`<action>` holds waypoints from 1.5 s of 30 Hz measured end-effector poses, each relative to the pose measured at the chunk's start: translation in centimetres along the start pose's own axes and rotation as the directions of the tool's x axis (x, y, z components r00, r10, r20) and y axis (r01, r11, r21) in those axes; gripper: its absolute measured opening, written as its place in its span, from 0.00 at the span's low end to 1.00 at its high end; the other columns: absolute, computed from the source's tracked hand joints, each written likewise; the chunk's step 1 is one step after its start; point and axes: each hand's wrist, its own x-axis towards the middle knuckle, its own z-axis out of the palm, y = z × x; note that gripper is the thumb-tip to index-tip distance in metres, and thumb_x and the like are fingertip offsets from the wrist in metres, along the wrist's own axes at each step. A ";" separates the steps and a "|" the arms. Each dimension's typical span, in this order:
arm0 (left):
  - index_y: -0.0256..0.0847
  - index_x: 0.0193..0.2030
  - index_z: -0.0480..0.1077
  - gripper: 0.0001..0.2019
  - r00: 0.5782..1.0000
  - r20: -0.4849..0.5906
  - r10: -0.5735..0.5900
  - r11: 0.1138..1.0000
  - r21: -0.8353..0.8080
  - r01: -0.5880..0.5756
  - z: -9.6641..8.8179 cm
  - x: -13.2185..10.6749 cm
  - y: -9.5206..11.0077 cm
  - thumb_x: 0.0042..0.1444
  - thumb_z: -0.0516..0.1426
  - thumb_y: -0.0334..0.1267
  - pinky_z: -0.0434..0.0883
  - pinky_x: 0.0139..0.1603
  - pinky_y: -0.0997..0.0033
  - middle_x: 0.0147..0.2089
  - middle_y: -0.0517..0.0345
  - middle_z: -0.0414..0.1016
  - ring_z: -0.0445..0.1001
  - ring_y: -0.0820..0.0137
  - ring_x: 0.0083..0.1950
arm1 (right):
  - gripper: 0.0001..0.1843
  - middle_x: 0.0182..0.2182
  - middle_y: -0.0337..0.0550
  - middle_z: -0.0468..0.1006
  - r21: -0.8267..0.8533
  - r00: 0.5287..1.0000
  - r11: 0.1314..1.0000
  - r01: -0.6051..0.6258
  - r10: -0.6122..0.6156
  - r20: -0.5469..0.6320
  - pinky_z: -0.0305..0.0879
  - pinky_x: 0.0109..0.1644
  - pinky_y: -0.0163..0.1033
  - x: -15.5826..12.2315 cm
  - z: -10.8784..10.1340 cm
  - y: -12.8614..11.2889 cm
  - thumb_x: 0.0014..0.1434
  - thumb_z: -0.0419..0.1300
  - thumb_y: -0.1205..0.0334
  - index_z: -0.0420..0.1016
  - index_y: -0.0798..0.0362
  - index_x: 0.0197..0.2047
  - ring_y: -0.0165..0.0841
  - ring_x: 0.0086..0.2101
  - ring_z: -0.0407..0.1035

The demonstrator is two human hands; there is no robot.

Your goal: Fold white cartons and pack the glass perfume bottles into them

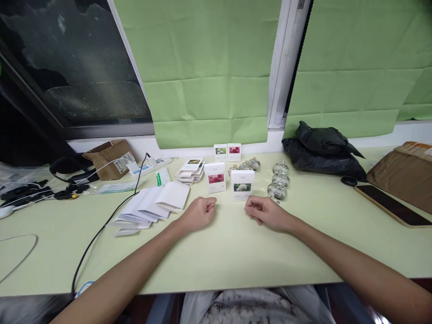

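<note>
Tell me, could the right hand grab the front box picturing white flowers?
Probably yes: the loosely curled right hand is right by the upright white-flower box, with nothing else visible between them.

A phone [393, 204] lies just beside a mouse [348, 181] (apparently).

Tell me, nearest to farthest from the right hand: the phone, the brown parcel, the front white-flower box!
1. Front white-flower box, just beyond the fingers.
2. Phone, off to the right.
3. Brown parcel, right too, behind the phone.
</note>
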 end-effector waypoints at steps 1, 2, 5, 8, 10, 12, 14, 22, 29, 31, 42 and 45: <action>0.45 0.26 0.45 0.15 1.000 -0.003 0.000 1.000 0.003 0.000 0.0 0.0 0.0 0.52 0.52 0.29 0.45 0.30 0.64 0.23 0.66 0.43 0.45 0.70 0.27 | 0.19 0.29 0.37 0.74 -0.004 1.000 1.000 0.000 0.000 0.000 0.65 0.28 0.36 0.0 0.0 0.0 0.69 0.61 0.42 0.75 0.50 0.38 0.29 0.23 0.66; 0.45 0.26 0.45 0.15 1.000 -0.004 0.000 1.000 0.006 0.000 0.0 0.0 0.0 0.52 0.52 0.30 0.45 0.30 0.64 0.23 0.66 0.43 0.45 0.70 0.27 | 0.19 0.29 0.37 0.74 -0.007 1.000 1.000 0.001 -0.001 0.001 0.65 0.28 0.36 0.0 0.0 0.0 0.69 0.61 0.42 0.74 0.50 0.38 0.29 0.23 0.66; 0.45 0.26 0.45 0.15 1.000 -0.005 0.005 1.000 0.012 -0.005 0.0 0.1 0.0 0.53 0.52 0.30 0.45 0.30 0.64 0.23 0.66 0.43 0.45 0.71 0.26 | 0.19 0.29 0.37 0.74 -0.013 1.000 1.000 0.001 -0.001 0.006 0.64 0.28 0.36 0.0 -0.1 0.0 0.69 0.61 0.43 0.74 0.50 0.38 0.28 0.24 0.66; 0.44 0.26 0.46 0.15 1.000 -0.009 0.010 1.000 0.018 -0.010 0.1 0.1 -0.1 0.53 0.52 0.30 0.45 0.30 0.65 0.23 0.67 0.44 0.46 0.71 0.26 | 0.18 0.29 0.36 0.74 -0.016 1.000 1.000 0.000 0.000 0.013 0.64 0.28 0.36 0.0 -0.1 0.0 0.70 0.61 0.43 0.75 0.50 0.38 0.28 0.24 0.66; 0.44 0.26 0.46 0.15 1.000 -0.019 0.013 1.000 0.023 -0.012 0.0 0.2 -0.1 0.54 0.52 0.30 0.46 0.30 0.65 0.23 0.67 0.45 0.47 0.71 0.26 | 0.18 0.29 0.36 0.74 -0.013 1.000 1.000 -0.002 0.002 0.011 0.64 0.28 0.36 0.0 -0.1 0.1 0.70 0.61 0.43 0.75 0.50 0.38 0.28 0.24 0.66; 0.44 0.25 0.48 0.14 0.999 -0.032 0.016 1.000 0.025 -0.016 0.0 0.3 0.0 0.55 0.52 0.30 0.48 0.30 0.66 0.23 0.67 0.48 0.50 0.71 0.26 | 0.18 0.29 0.36 0.74 -0.009 1.000 1.000 -0.003 0.003 0.014 0.63 0.28 0.36 0.0 0.0 0.1 0.70 0.61 0.44 0.74 0.50 0.38 0.28 0.24 0.66; 0.44 0.25 0.51 0.13 0.999 -0.042 0.023 0.999 0.024 -0.022 -0.2 0.2 0.2 0.57 0.52 0.31 0.51 0.31 0.67 0.24 0.66 0.55 0.55 0.71 0.27 | 0.18 0.29 0.36 0.73 -0.012 1.000 1.000 0.000 0.000 0.002 0.62 0.28 0.36 0.0 0.2 0.1 0.70 0.60 0.44 0.73 0.50 0.37 0.29 0.24 0.66; 0.44 0.35 0.69 0.11 0.998 0.054 0.040 0.996 0.072 -0.044 -0.4 -0.4 2.2 0.69 0.55 0.43 0.59 0.34 0.68 0.30 0.63 0.70 0.66 0.69 0.31 | 0.14 0.25 0.34 0.68 -0.278 0.990 0.957 0.078 -0.107 -0.089 0.54 0.32 0.36 -0.3 1.0 -0.4 0.71 0.59 0.52 0.73 0.50 0.35 0.31 0.28 0.61; 0.44 0.35 0.68 0.13 0.995 0.072 0.063 0.986 0.147 -0.073 -0.1 -0.6 2.5 0.71 0.53 0.44 0.60 0.36 0.68 0.32 0.62 0.71 0.68 0.67 0.34 | 0.10 0.27 0.33 0.73 -0.420 0.992 0.901 0.111 -0.126 -0.010 0.55 0.34 0.35 -0.4 1.3 -0.8 0.71 0.59 0.57 0.74 0.49 0.36 0.30 0.29 0.65; 0.44 0.35 0.67 0.13 0.995 0.080 0.056 0.987 0.148 -0.067 -0.1 -0.6 2.5 0.72 0.53 0.45 0.60 0.36 0.68 0.32 0.62 0.71 0.68 0.68 0.34 | 0.10 0.27 0.33 0.74 -0.426 0.992 0.898 0.110 -0.124 -0.006 0.55 0.34 0.35 -0.4 1.3 -0.8 0.71 0.59 0.58 0.74 0.50 0.37 0.30 0.29 0.65; 0.44 0.38 0.63 0.13 0.950 -0.298 -0.092 0.990 0.079 0.121 -0.2 0.2 0.6 0.70 0.55 0.50 0.62 0.35 0.68 0.33 0.62 0.68 0.67 0.68 0.33 | 0.13 0.25 0.32 0.63 -0.419 0.909 0.902 0.098 -0.253 -0.332 0.55 0.32 0.37 -0.7 0.5 -0.7 0.71 0.59 0.53 0.67 0.49 0.36 0.31 0.26 0.58; 0.45 0.51 0.61 0.20 0.817 -0.557 -0.147 0.984 -0.001 0.176 -0.8 1.0 -0.6 0.64 0.62 0.53 0.69 0.43 0.65 0.48 0.55 0.70 0.71 0.65 0.43 | 0.21 0.34 0.34 0.71 -0.359 0.780 0.933 0.020 -0.239 -0.578 0.62 0.35 0.39 -0.5 0.4 -0.4 0.64 0.67 0.50 0.64 0.48 0.53 0.31 0.27 0.63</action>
